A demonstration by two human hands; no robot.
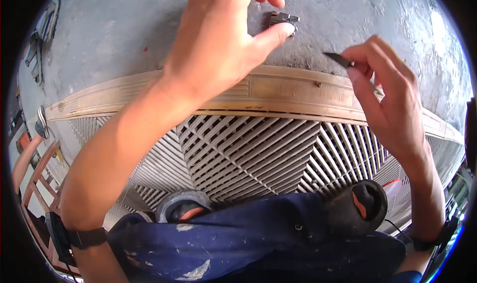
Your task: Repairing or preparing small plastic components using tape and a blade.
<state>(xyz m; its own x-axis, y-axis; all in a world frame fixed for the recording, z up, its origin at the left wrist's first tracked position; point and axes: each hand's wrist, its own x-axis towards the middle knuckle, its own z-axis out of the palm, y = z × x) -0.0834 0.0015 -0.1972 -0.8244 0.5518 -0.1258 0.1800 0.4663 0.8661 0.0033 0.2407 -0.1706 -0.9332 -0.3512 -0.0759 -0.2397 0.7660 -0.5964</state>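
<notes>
In the head view, I am pinching a small grey metal bracket [284,20] with my left hand [218,39], thumb and fingers closing on it at the top centre of the frame, against the grey concrete floor [109,29]. My right hand [387,94], at the upper right, is gripping a thin dark blade-like strip [339,60] between thumb and fingertips. Below both hands, a beige slatted panel [248,154] is lying across the middle of the frame.
</notes>
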